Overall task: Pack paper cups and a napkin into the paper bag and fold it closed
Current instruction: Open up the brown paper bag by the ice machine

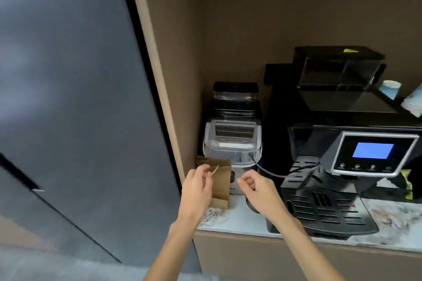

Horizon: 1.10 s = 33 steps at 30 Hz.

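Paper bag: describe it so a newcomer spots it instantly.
Start at the big black coffee machine on the marble counter. Left of it stands a silver appliance; the paper bag stands before it, by the left hand: the only brown, flat thing.

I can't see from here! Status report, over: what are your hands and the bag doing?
Left hand pinching the paper bag near its top. Right hand beside it, empty, fingers curled. Bag upright on counter, ahead of small machine. Nothing blocking.

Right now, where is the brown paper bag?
The paper bag stands at the counter's far left, against the side wall, in front of the small silver appliance, with the left hand at its handle.
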Available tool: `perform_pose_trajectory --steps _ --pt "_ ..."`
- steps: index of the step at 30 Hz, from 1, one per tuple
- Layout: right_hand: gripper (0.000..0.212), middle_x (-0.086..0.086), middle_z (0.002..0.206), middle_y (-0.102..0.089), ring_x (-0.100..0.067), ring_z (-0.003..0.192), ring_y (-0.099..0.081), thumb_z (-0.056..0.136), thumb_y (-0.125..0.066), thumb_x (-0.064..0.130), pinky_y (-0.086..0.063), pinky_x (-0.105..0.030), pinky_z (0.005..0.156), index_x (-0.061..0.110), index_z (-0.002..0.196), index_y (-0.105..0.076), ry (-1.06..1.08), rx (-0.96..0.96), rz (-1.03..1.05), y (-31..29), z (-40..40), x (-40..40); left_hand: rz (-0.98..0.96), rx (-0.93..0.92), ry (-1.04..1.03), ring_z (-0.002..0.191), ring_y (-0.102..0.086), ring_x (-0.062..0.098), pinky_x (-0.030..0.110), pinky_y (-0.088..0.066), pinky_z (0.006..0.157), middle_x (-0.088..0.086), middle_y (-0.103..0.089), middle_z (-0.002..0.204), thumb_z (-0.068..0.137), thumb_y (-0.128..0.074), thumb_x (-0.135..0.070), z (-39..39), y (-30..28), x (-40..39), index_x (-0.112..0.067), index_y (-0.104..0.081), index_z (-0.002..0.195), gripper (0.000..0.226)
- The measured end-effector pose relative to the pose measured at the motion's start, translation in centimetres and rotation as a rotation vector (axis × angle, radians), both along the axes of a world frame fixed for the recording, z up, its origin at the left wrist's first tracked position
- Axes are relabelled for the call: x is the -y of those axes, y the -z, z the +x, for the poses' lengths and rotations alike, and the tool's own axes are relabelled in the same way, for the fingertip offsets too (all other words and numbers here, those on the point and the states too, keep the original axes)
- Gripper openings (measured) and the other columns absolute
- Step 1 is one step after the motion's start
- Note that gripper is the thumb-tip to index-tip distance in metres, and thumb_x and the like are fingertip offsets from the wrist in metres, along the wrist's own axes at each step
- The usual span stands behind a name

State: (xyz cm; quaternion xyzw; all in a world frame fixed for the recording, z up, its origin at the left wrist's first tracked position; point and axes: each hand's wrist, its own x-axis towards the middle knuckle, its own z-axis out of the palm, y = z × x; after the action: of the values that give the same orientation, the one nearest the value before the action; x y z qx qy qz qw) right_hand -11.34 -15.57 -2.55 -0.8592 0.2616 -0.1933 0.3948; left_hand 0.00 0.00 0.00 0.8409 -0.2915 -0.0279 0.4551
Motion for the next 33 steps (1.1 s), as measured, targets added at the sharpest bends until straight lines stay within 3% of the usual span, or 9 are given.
perform_pose_trajectory --steps 3,6,9,13,17,21,24,28,33 --pt "0.013 0.015 0.079 -0.067 0.004 0.076 -0.063 0.091 -0.056 0.048 -0.053 -0.022 0.069 0.036 0.088 -0.06 0.009 -0.051 -0.004 0.1 2.4 1.7 0.051 0.014 0.003 0.092 -0.053 0.001 0.004 -0.034 0.083 -0.002 -0.056 0.113 0.103 -0.042 -0.03 1.2 0.3 2.0 -0.022 -0.059 0.13 0.033" --pt "0.032 0.017 0.085 -0.067 -0.004 0.082 -0.067 0.092 -0.043 0.06 -0.057 -0.033 0.073 0.033 0.096 -0.06 0.041 -0.113 -0.02 0.3 4.5 2.4 0.1 0.009 0.004 0.089 -0.051 0.001 -0.002 -0.03 0.081 0.002 -0.052 0.112 0.104 -0.04 -0.033 2.0 1.0 3.1 -0.021 -0.06 0.13 0.035" --pt "0.045 0.009 0.096 -0.072 -0.016 0.091 -0.07 0.094 -0.03 0.065 -0.057 -0.036 0.071 0.031 0.105 -0.056 0.06 -0.206 -0.105 1.1 6.3 3.2 0.182 0.011 -0.051 0.085 -0.054 0.018 0.014 -0.033 0.082 0.008 -0.046 0.109 0.105 -0.033 -0.03 3.0 2.0 4.3 -0.013 -0.056 0.133 0.04" --pt "0.049 0.0 0.11 -0.074 -0.026 0.102 -0.07 0.094 -0.03 0.064 -0.057 -0.039 0.077 0.028 0.117 -0.054 0.117 -0.307 -0.182 2.4 8.5 3.6 0.366 0.043 -0.068 0.084 -0.057 0.034 0.034 -0.045 0.08 0.017 -0.048 0.109 0.105 -0.031 -0.029 3.9 3.0 5.1 -0.017 -0.046 0.142 0.042" --pt "0.043 -0.001 0.1 -0.076 -0.027 0.095 -0.071 0.093 -0.035 0.064 -0.055 -0.035 0.068 0.03 0.108 -0.057 0.141 -0.335 -0.19 3.2 9.7 3.4 0.391 -0.095 -0.046 0.093 -0.063 0.04 0.04 -0.052 0.085 0.014 -0.049 0.111 0.104 -0.029 -0.041 4.7 3.1 5.3 -0.027 -0.05 0.136 0.042" --pt "0.033 0.001 0.089 -0.073 -0.026 0.087 -0.07 0.092 -0.047 0.058 -0.05 -0.032 0.06 0.029 0.105 -0.055 0.132 -0.298 -0.131 4.0 10.4 2.9 0.322 -0.296 0.066 0.103 -0.059 0.034 0.042 -0.047 0.097 0.018 -0.057 0.109 0.105 -0.03 -0.038 5.5 3.7 5.7 -0.014 -0.061 0.114 0.041" --pt "0.026 0.008 0.073 -0.066 -0.021 0.077 -0.069 0.09 -0.055 0.052 -0.049 -0.029 0.058 0.03 0.103 -0.059 0.114 -0.273 -0.103 4.2 10.6 2.9 0.285 -0.332 0.106 0.107 -0.056 0.031 0.041 -0.044 0.099 0.017 -0.062 0.11 0.105 -0.033 -0.032 5.9 4.1 5.5 -0.007 -0.063 0.107 0.039" --pt "0.032 0.007 0.072 -0.068 -0.019 0.079 -0.067 0.09 -0.053 0.058 -0.056 -0.035 0.069 0.028 0.086 -0.063 0.14 -0.255 0.046 3.9 10.0 2.6 0.264 -0.279 0.109 0.106 -0.06 0.028 0.034 -0.045 0.094 0.012 -0.066 0.11 0.103 -0.042 -0.025 6.1 4.8 5.1 -0.007 -0.066 0.11 0.031" --pt "0.049 0.007 0.06 -0.066 -0.007 0.065 -0.064 0.075 -0.051 0.075 -0.052 -0.033 0.06 0.028 0.072 -0.064 0.157 -0.296 0.047 3.1 8.1 1.7 0.171 -0.252 -0.001 0.085 -0.065 0.025 0.031 -0.048 0.077 0.007 -0.073 0.088 0.098 -0.054 -0.024 5.4 5.2 4.7 -0.01 -0.071 0.096 0.022"
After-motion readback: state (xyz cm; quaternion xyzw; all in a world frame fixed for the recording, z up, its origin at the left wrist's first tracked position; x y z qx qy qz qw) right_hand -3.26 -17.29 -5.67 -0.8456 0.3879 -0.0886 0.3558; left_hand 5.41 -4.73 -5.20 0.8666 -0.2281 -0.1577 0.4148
